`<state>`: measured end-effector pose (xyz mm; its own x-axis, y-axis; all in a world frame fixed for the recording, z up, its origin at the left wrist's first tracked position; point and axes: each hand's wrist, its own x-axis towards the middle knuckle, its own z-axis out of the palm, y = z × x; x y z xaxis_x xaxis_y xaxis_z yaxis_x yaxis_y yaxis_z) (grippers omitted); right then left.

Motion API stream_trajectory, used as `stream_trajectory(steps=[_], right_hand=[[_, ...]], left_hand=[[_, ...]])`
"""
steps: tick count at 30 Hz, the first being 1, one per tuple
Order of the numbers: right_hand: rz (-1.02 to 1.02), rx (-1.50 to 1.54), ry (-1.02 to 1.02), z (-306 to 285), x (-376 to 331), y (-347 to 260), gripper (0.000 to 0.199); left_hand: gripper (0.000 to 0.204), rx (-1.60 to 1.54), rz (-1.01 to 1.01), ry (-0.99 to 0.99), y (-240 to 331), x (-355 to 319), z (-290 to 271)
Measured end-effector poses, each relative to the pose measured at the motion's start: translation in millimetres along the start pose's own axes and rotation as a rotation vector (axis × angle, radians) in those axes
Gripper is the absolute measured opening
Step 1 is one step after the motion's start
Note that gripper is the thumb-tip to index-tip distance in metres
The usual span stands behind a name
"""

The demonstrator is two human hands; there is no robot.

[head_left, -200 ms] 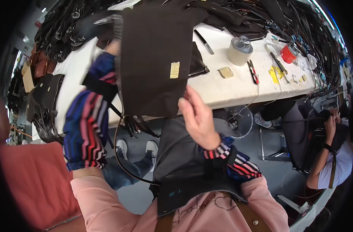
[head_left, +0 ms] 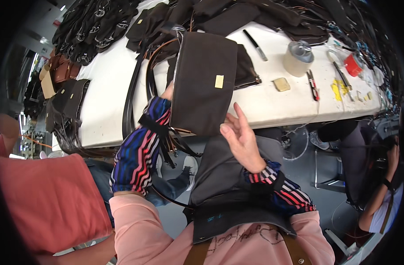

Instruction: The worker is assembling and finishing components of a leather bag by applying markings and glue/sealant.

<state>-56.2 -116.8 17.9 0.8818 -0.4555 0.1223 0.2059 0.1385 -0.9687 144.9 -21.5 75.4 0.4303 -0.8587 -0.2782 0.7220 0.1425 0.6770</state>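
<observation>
A flat dark brown-black zippered bag (head_left: 205,88) with a small yellow sticker hangs upright over the table's front edge. Its metal zipper (head_left: 175,75) runs along the left side. My left hand (head_left: 167,92) grips the bag at that side, its fingers hidden behind the fabric. Close to the bag's lower right edge is my right hand (head_left: 244,143), palm turned up, with the thumb and index finger spread; some of its fingertips touch or pass behind the edge. Another dark zippered piece (head_left: 247,70) lies behind the bag, with black straps (head_left: 133,97) to the left.
On the white table (head_left: 272,104) are a black pen (head_left: 255,45), a grey pot (head_left: 298,59), a yellowish block (head_left: 281,84), red-handled snips (head_left: 313,86) and a red can (head_left: 353,64). Dark bags (head_left: 96,31) pile up behind. Co-workers sit left (head_left: 56,194) and right (head_left: 383,194).
The bag sits a little lower and farther from me in view, its blur gone. My left hand has settled behind its zipper side. My right hand stays by the right edge, index finger stretched out more.
</observation>
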Motion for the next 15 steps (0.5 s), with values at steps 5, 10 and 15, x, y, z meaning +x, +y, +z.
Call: stream_trajectory(steps=[5,10,15], right_hand=[[-0.019,0.050,-0.110,2,5,-17,0.062],[-0.050,-0.051,-0.138,1,-1,-15,0.053],[0.065,-0.082,0.002,-43,5,-38,0.021]], left_hand=[[0.061,-0.018,-0.090,0.064,21,-22,21],[0.044,0.333,-0.174,0.071,28,-20,32],[0.041,0.489,-0.161,0.103,4,-15,42]])
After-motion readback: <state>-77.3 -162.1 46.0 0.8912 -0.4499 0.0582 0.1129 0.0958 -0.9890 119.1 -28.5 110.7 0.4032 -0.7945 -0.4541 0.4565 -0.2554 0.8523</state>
